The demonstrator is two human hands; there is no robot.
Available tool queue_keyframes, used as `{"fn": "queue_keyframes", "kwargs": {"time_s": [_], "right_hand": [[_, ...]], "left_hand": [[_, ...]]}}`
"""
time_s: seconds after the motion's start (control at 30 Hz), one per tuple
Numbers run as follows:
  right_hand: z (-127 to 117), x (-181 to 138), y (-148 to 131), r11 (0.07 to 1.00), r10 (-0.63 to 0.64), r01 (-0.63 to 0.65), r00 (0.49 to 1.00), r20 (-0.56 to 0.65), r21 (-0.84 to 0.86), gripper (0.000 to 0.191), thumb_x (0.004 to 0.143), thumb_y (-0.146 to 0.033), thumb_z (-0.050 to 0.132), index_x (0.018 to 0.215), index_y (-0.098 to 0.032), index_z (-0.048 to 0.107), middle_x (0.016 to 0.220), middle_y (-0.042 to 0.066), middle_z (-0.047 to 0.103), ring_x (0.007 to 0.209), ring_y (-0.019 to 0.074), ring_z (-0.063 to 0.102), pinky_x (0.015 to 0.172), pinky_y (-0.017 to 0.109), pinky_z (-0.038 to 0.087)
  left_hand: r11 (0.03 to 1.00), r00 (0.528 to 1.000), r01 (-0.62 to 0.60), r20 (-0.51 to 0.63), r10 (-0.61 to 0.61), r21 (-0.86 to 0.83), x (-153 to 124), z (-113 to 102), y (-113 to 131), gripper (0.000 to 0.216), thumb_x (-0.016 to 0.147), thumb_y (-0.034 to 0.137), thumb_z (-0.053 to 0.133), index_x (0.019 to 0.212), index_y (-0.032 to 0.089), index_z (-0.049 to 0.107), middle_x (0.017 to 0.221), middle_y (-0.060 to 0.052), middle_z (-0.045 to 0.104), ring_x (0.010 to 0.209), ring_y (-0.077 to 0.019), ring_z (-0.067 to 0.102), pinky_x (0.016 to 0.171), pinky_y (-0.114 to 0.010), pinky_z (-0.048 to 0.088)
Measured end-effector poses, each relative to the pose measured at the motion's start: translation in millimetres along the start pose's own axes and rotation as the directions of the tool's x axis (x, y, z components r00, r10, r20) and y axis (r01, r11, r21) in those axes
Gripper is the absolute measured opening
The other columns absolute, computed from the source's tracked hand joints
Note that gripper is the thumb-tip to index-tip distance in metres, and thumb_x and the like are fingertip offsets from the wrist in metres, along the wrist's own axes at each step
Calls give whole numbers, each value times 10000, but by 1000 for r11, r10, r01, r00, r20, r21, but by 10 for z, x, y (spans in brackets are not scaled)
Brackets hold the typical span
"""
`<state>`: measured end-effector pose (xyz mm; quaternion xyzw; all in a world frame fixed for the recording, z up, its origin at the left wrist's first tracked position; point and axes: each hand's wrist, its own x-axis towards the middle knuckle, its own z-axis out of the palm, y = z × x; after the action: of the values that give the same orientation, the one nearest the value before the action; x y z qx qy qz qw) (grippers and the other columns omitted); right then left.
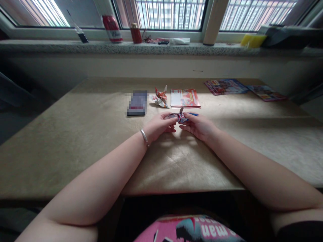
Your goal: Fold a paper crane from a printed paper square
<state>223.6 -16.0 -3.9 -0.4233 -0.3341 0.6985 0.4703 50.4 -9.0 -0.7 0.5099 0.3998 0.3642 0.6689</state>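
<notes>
Between my two hands is a small folded paper crane (181, 117), printed in blue, red and white, with one point sticking up. My left hand (161, 126), a silver bracelet at its wrist, pinches the crane's left side between thumb and fingers. On the other side, my right hand (198, 126) pinches the blue right part. Both hands hover low over the table. Just beyond them stand finished-looking orange and white paper cranes (160, 95), touching each other. Beside these lies a stack of red and white printed sheets (185, 98).
A phone with a blurred screen (137, 103) lies left of the cranes. Printed leaflets (225, 86) rest at the table's back right. On the windowsill (161, 48) stand a red can (112, 29), a red container (135, 33) and a yellow object (253, 40).
</notes>
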Motion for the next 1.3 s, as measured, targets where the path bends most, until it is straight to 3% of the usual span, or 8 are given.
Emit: {"fn": "queue_keyframes", "kwargs": {"time_s": [0.13, 0.23, 0.4, 0.63, 1.07, 1.3], "right_hand": [[10, -8, 50, 978, -159, 155, 987, -17, -139, 188, 770, -338, 721, 829, -199, 609, 789, -22, 679, 695, 100, 633, 646, 240, 548], [1, -12, 73, 933, -263, 256, 965, 8, -252, 303, 705, -427, 757, 845, -208, 602, 789, -25, 670, 698, 111, 631, 619, 243, 535], [-13, -18, 78, 907, -283, 275, 959, 22, -319, 355, 690, -493, 749, 838, -203, 608, 799, -3, 671, 719, 127, 635, 616, 256, 540], [8, -23, 62, 912, -284, 267, 959, -9, -312, 339, 692, -468, 765, 762, -191, 583, 737, -8, 645, 661, 113, 618, 625, 271, 559], [4, -20, 90, 903, -299, 282, 954, -1, -323, 357, 681, -483, 762, 768, -186, 584, 758, 0, 646, 673, 118, 613, 606, 274, 570], [4, -13, 85, 909, -283, 262, 959, -18, -323, 374, 679, -487, 770, 769, -186, 568, 754, 1, 653, 655, 109, 612, 615, 273, 574]], "left_hand": [[999, 998, -48, -40, 48, -21, -1, 20, -11, 417, 666, 384, 802, 948, 173, 579, 817, 26, 567, 596, -54, 542, 621, -253, 564], [987, 983, -158, -87, 160, 32, -10, 28, -15, 415, 715, 405, 758, 1033, 201, 584, 861, 23, 573, 620, -62, 561, 603, -231, 552], [915, 928, -331, -96, 360, 229, 12, 34, -57, 370, 741, 369, 733, 1053, 180, 671, 979, -39, 630, 799, -112, 623, 691, -212, 531], [880, 901, -313, -181, 395, 358, 32, 40, -75, 255, 761, 334, 707, 941, 155, 680, 934, -48, 699, 797, -139, 651, 726, -233, 507], [562, 809, -362, -48, 586, 744, 12, -28, -79, 125, 856, 290, 596, 897, 188, 656, 934, -32, 632, 759, -120, 588, 744, -239, 493], [504, 784, -341, -56, 619, 793, -3, -17, -80, 143, 850, 310, 610, 873, 179, 662, 895, -29, 650, 733, -121, 614, 662, -227, 488]]}}
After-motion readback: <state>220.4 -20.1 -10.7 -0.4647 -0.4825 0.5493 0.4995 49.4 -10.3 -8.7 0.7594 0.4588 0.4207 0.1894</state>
